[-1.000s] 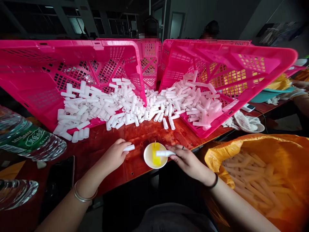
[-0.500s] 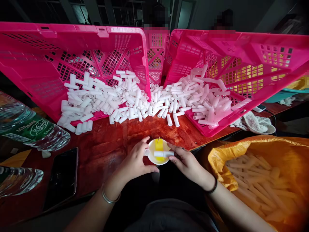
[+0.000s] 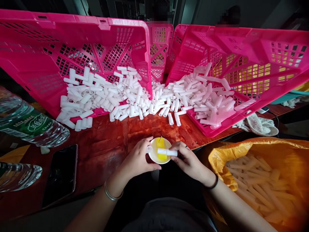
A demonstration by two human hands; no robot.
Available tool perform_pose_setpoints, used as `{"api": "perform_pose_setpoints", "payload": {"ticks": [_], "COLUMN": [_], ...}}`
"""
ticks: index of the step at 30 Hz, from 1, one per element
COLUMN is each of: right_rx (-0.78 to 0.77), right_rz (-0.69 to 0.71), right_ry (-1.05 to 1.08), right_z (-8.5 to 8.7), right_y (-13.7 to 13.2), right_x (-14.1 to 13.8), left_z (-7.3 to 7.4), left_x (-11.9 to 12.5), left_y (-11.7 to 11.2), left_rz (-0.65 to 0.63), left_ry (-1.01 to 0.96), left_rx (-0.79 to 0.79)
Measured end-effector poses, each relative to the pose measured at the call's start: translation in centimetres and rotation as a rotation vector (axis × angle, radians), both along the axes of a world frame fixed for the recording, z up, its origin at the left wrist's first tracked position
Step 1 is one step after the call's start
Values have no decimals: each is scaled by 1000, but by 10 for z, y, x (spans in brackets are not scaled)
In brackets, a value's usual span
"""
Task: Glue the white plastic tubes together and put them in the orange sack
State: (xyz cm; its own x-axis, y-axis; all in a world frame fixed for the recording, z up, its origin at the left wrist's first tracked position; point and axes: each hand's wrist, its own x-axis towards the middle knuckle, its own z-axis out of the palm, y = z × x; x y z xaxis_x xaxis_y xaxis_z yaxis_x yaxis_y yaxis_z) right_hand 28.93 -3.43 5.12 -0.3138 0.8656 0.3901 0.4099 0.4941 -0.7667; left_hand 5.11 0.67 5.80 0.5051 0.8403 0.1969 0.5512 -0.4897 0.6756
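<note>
My right hand [image 3: 189, 158] pinches a white plastic tube [image 3: 167, 152] by its right end. The tube lies level above a small white bowl [image 3: 154, 160], with a seam or step near its middle. Inside the bowl is a yellow block [image 3: 160, 142], with a thin pin-like piece at its top. My left hand [image 3: 138, 158] curves around the bowl's left side, thumb at the near rim. A short white tube [image 3: 149, 149] sits against its curled fingers, one round end showing; the rest of that tube is hidden.
Two pink crates [image 3: 147, 48] [image 3: 205, 130] lie on their sides, spilling heaped white tubes [image 3: 106, 93] onto the red-brown table [image 3: 108, 138]. Water bottles [image 3: 36, 124] and a phone [image 3: 61, 174] are at left. An orange sack [image 3: 217, 158] of longer tubes stands at right, near a cloth [image 3: 262, 125].
Both hands, the bowl and the held tube appear slightly further right in the picture, as the camera view has shifted a little. Both grips look the same.
</note>
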Motion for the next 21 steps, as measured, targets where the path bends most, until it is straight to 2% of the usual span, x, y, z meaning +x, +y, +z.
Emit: {"api": "perform_pose_setpoints", "payload": {"ticks": [3,7,9,10,13,15,16,19,21], "right_rx": [-88,155,235,223,31,-36,-13,180,208], "right_rz": [-66,-8,32,36,-7,-56,-70,-28,6], "right_ry": [11,-162,-169,-148,-38,-23,-46,-138,-128], "right_z": [-2,-2,0,1,4,4,3,1,1], "right_y": [-1,0,0,0,-3,-5,-5,-5,-5], "right_x": [1,4,4,4,0,-2,-3,-2,-2], "left_z": [-3,-4,-5,-5,-9,-11,-11,-12,-12], "left_x": [2,5,5,5,5,5,5,5,5], "left_y": [1,2,2,1,1,1,1,1,1], "left_rz": [2,24,28,29,29,24,19,13,16], "left_ry": [-5,-1,-2,-5,-16,-22,-24,-26,-24], "left_rx": [32,39,41,41,58,82,93,108,99]}}
